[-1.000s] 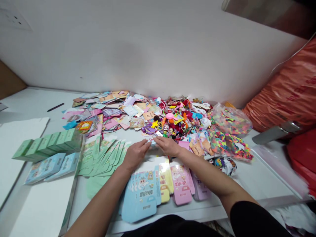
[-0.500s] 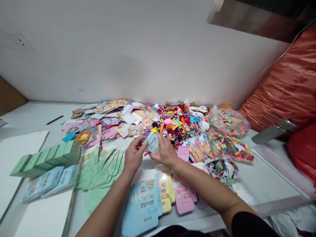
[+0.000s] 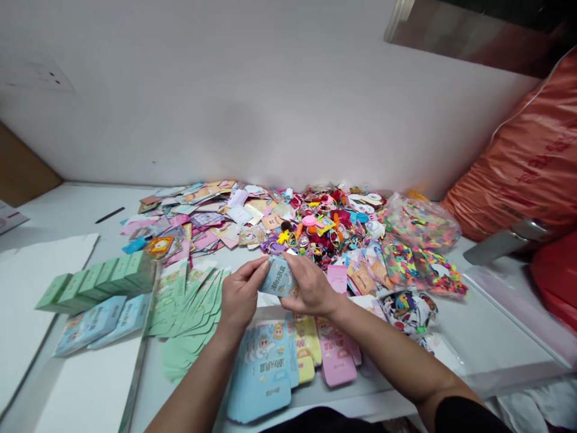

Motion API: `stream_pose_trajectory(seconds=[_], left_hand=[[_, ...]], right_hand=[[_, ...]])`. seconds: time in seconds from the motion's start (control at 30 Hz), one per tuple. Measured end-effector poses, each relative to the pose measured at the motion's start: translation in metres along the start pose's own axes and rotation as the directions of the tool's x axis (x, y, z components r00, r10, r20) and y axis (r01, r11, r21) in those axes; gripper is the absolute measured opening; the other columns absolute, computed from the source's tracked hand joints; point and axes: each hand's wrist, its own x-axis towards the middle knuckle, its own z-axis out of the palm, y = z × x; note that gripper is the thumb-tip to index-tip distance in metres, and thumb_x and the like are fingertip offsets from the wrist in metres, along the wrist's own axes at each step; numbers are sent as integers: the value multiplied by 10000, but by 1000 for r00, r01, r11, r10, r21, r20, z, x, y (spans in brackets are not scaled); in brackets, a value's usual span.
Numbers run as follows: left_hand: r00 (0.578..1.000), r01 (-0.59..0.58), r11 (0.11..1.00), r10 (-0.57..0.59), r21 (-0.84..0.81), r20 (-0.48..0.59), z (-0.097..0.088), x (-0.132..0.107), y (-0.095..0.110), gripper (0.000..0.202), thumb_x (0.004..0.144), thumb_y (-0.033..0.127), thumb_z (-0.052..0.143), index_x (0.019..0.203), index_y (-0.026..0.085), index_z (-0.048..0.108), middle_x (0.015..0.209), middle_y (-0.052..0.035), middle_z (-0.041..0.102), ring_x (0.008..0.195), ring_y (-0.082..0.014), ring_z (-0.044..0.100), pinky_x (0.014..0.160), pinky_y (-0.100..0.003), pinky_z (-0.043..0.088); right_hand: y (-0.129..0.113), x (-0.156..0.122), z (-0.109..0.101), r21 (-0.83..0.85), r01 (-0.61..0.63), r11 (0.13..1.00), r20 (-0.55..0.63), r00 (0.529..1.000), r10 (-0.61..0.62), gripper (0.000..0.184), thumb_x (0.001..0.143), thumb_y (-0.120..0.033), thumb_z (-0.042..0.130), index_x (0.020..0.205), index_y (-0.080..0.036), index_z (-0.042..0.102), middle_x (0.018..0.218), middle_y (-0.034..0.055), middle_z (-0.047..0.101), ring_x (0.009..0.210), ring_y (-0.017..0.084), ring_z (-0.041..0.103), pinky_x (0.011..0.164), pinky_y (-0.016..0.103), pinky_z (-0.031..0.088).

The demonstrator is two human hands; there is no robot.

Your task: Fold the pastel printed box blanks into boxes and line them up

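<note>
Box: pale-blue printed card box (image 3: 277, 278) with a cartoon face, held tilted just above the table between both hands, at the hands' centre (flat or folded, cannot tell).
Left hand (image 3: 241, 296): closed on the box's left edge, fingers pinching it.
Right hand (image 3: 311, 291): closed over the box's right end, fingers partly covering it.
6 o'clock: overlapping blue card blanks (image 3: 261, 376), yellow card blanks (image 3: 306, 340) and pink card blanks (image 3: 336, 355), just below the hands.
9 o'clock: fanned green card blanks (image 3: 189, 307), right beside the left hand; stacked green boxes (image 3: 97, 279) and flat blue boxes (image 3: 101, 325) beyond, on white sheets (image 3: 49, 282).
12 o'clock: heap of paper cards (image 3: 202, 219) and heap of small hair accessories (image 3: 329, 225), on the white table (image 3: 85, 201), against the wall (image 3: 225, 90) (accessory types too small to tell).
2 o'clock: clear plastic bag (image 3: 421, 222) of neon pieces, with loose neon pieces (image 3: 419, 267) below it.
3 o'clock: cartoon-print pouch (image 3: 408, 313), orange sack (image 3: 518, 168) and red sack (image 3: 556, 276).
10 o'clock: black pen (image 3: 109, 214), lying on the table.
</note>
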Motion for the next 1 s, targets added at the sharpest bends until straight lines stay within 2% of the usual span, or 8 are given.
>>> stream_pose_trajectory(seconds=[0.13, 0.3, 0.47, 0.63, 0.8, 0.93, 1.0], left_hand=[[995, -87, 991, 92, 99, -45, 1, -10, 4, 326, 758, 432, 637, 957, 191, 729, 1004, -48, 721, 957, -209, 648, 905, -324, 486], [999, -38, 995, 39, 95, -18, 2, -14, 7, 342, 760, 445, 632, 972, 195, 726, 984, -46, 727, 932, -211, 658, 870, -320, 507], [995, -91, 986, 95, 142, -26, 2, -14, 6, 326, 782, 436, 612, 981, 203, 724, 1025, -36, 717, 982, -203, 639, 926, -311, 472], [1000, -5, 996, 4, 85, 11, 0, -11, 1, 362, 786, 449, 605, 1026, 197, 705, 1007, -30, 721, 935, -188, 649, 846, -276, 502], [1000, 7, 998, -7, 60, 7, 0, -10, -3, 386, 795, 451, 596, 1060, 187, 688, 986, -32, 725, 855, -171, 659, 771, -262, 523], [999, -45, 992, 45, 117, 1, 0, -15, 0, 353, 807, 437, 584, 1017, 180, 704, 998, -40, 724, 912, -183, 663, 823, -272, 526], [992, -122, 976, 124, 179, 2, 1, -19, -2, 337, 833, 415, 555, 1033, 185, 701, 1033, -42, 716, 964, -189, 656, 876, -289, 516]], right_hand=[[-1, -2, -1, -2, 5, 1000, -3, 1000, -5, 875, 680, -310, 585, 1432, -87, 197, 1231, 196, 508, 1104, 311, 508, 919, 442, 452], [-1, -5, -2, 11, 15, 1000, 6, 1000, -15, 879, 688, -324, 582, 1435, -87, 183, 1245, 201, 502, 1119, 311, 503, 925, 444, 449], [-2, -5, -3, -21, 23, 1000, 1, 1000, -23, 876, 698, -328, 575, 1434, -57, 185, 1234, 211, 503, 1112, 309, 496, 925, 435, 447], [-4, -7, -1, -110, 0, 994, 27, 1000, 3, 857, 716, -360, 571, 1428, -46, 213, 1183, 215, 525, 1050, 323, 511, 874, 452, 460], [-8, -8, 1, -134, -24, 991, 22, 999, 28, 858, 713, -353, 569, 1432, -50, 211, 1162, 207, 536, 1014, 320, 522, 849, 452, 467], [-9, -6, 1, -116, -38, 993, 5, 999, 39, 875, 705, -327, 571, 1441, -57, 183, 1204, 208, 522, 1051, 323, 516, 867, 453, 465], [-10, -6, 0, -119, -34, 992, -12, 999, 33, 882, 706, -325, 572, 1444, -53, 174, 1207, 212, 521, 1061, 326, 515, 870, 455, 467]])
